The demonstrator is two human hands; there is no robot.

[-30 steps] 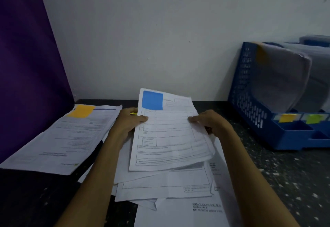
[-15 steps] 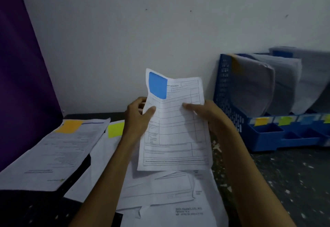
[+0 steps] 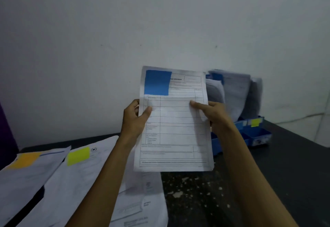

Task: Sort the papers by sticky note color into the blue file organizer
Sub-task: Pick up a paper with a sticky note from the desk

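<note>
Head view, one frame. Item: printed form sheet, held upright at centre frame, clear of the dark speckled tabletop. Blue sticky note on the sheet's upper left corner. Left hand pinches the sheet's left edge, thumb on the front face. Right hand grips the right edge, thumb on the front, fingers hidden behind the paper. Blue file organizer at right of centre, partly covered by the sheet; papers already stand upright in its slots, blurred; a yellow-green tab on its front rail. Lower left of frame: loose papers lying flat on the tabletop, one with an orange sticky note, the next with a yellow-green sticky note; more sheets lie beneath the forearms. Grey wall fills the upper frame.
</note>
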